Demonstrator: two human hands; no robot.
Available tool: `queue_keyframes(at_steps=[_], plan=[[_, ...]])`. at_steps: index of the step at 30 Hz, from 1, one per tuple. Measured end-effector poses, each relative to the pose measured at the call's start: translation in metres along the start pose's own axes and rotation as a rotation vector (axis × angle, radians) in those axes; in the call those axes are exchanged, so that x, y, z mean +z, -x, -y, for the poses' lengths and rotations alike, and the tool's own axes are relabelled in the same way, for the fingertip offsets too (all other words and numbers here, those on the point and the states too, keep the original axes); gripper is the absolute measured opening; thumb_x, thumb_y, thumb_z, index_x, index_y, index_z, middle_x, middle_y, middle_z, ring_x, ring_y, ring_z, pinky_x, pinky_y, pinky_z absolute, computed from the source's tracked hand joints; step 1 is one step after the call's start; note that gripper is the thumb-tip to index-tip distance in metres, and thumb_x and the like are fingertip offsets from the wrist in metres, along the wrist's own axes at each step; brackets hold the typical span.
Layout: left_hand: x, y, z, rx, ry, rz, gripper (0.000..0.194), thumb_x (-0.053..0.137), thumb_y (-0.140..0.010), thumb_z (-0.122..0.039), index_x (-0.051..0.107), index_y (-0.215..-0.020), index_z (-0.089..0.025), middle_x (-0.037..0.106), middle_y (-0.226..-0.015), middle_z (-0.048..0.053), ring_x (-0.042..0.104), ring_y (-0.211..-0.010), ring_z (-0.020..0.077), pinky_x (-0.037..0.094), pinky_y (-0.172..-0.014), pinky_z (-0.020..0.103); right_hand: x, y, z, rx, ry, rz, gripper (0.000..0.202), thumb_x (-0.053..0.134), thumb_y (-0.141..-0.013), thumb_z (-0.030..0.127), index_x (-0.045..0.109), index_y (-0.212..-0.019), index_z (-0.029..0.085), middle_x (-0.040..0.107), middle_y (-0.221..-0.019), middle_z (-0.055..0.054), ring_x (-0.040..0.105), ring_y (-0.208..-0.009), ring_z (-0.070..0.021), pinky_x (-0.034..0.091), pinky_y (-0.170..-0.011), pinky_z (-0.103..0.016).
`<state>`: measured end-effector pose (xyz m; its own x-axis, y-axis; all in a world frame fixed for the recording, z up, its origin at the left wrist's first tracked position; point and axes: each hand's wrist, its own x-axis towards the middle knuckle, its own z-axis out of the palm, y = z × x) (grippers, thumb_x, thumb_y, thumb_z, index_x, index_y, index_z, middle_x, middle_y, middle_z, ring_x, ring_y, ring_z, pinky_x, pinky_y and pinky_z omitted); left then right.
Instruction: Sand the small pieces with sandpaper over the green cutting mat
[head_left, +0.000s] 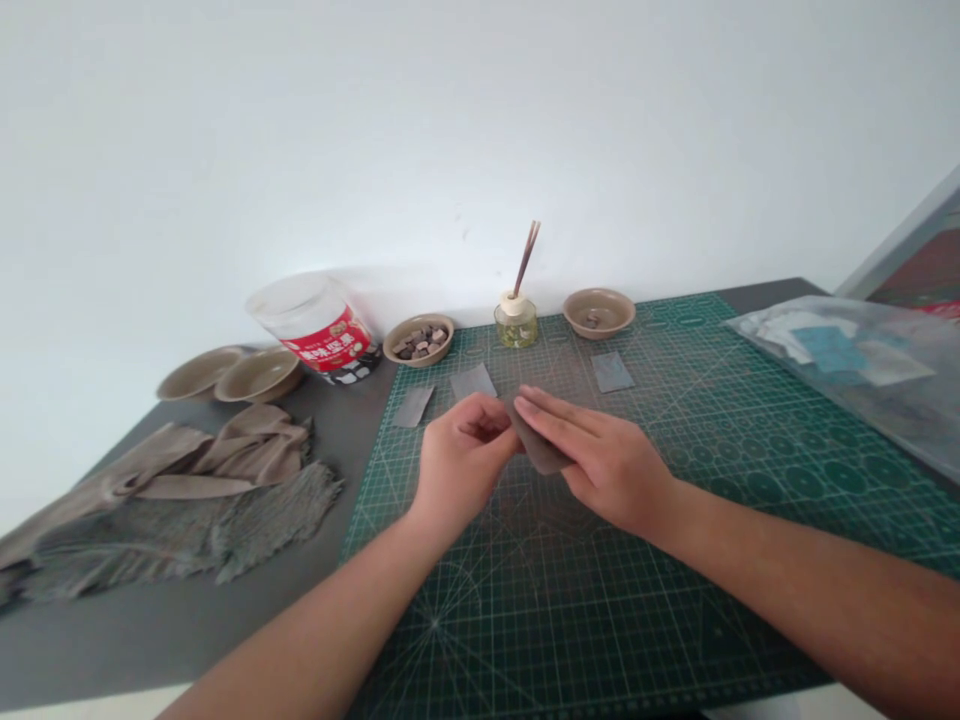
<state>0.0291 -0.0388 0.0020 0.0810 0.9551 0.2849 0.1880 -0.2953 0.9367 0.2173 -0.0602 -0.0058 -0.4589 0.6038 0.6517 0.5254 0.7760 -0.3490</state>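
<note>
My right hand (611, 455) lies with its fingers along a grey-brown piece of sandpaper (541, 447), holding it at a slant above the green cutting mat (510, 620). Close against the sheet's left side, my left hand (465, 450) is closed in a pinch. Whatever its fingertips hold is hidden. Three more small grey sheets lie flat on the mat beyond my hands: the left sheet (414, 406), the middle sheet (473, 382) and the right sheet (613, 372).
Along the wall stand a bowl of small stones (405, 355), a reed diffuser (516, 325) and a bowl with a few pieces (600, 333). To the left are a plastic tub (330, 345), two brown bowls (259, 392) and crumpled cloths (187, 520). A plastic bag (862, 370) lies right.
</note>
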Motion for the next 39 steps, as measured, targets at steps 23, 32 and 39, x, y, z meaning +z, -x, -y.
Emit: queue_keyframes(at_steps=[23,32,39], plan=[[-0.0004,0.0049,-0.0001,0.049,-0.031,-0.016,0.009,0.074,-0.081,-0.019,0.067,-0.075,-0.017,0.068,-0.064,-0.001,0.063,-0.058,0.0102,0.05,-0.055,0.019,-0.0035,0.0012,0.0029,0.086,-0.064,0.011,0.058,0.042,-0.089,0.001,0.05,-0.145,0.013,0.052,-0.149,-0.009,0.052,-0.135,-0.0172,0.044,-0.115,-0.035],[0.0029,-0.0005,0.0032,0.018,0.055,-0.071,0.016,0.077,-0.08,-0.026,0.064,-0.079,-0.016,0.071,-0.07,0.001,0.064,-0.058,0.0116,0.053,-0.057,0.023,-0.0032,-0.0014,-0.0061,0.435,-0.179,-0.085,0.043,0.051,-0.096,0.015,0.06,-0.137,0.025,0.072,-0.124,-0.001,0.072,-0.108,-0.0203,0.059,-0.095,-0.032],[0.0051,-0.0008,0.005,0.007,0.082,0.015,0.019,0.077,-0.078,-0.023,0.06,-0.073,-0.017,0.067,-0.062,-0.001,0.062,-0.055,0.01,0.049,-0.054,0.02,-0.0014,0.0001,0.0021,0.176,-0.142,-0.037,0.055,0.048,-0.095,0.01,0.047,-0.148,0.024,0.058,-0.145,-0.004,0.06,-0.128,-0.0178,0.049,-0.11,-0.033]])
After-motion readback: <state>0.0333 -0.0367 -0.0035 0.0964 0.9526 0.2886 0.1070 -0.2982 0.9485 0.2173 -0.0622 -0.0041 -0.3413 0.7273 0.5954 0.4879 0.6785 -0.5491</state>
